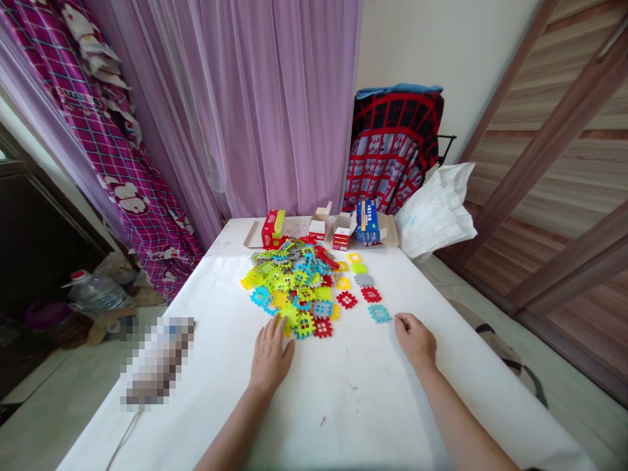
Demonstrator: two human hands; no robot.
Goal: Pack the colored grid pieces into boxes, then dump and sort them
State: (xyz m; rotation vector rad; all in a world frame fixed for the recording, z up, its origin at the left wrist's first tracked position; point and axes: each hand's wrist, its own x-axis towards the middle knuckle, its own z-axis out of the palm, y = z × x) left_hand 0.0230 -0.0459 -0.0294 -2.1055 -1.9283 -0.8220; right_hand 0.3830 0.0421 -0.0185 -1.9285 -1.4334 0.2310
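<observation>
Left hand [269, 360] open, grip released, fingertips at the near edge of a heap of plastic lattice tiles [289, 288]. Right hand [415, 339] open and empty, at four o'clock from a teal tile [379, 314]. Four cardboard boxes [367, 221] at twelve o'clock beyond the heap, contents unseen. Pixelated object [157, 361] at nine o'clock, unidentifiable.
</observation>
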